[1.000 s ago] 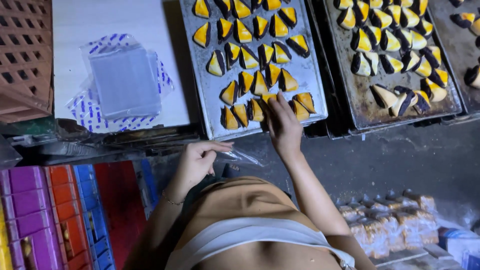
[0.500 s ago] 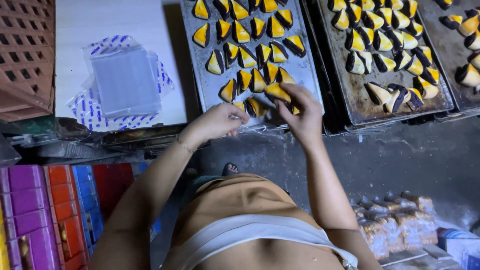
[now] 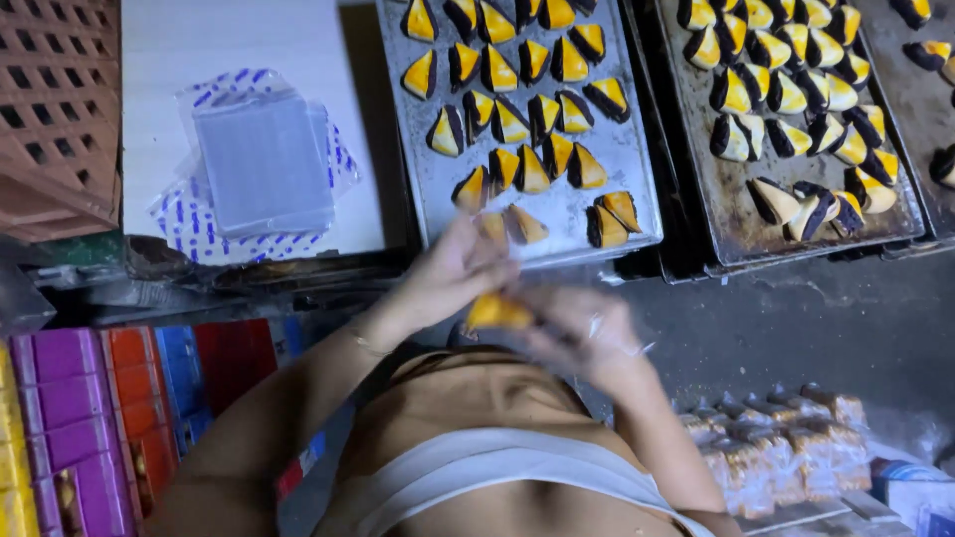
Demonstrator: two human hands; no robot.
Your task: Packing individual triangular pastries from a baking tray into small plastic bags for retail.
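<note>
Pastry (image 3: pixel 497 313), lifted off the tray (image 3: pixel 637 159), now held between left hand (image 3: pixel 453 273) and right hand (image 3: pixel 582 333).

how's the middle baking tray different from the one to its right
The grey middle baking tray looks cleaner; the darker right tray is browned and stained. The middle tray's near end shows bare metal with few yellow-and-chocolate cake wedges; the right tray's wedges sit tighter. Both hold similar wedges.
</note>
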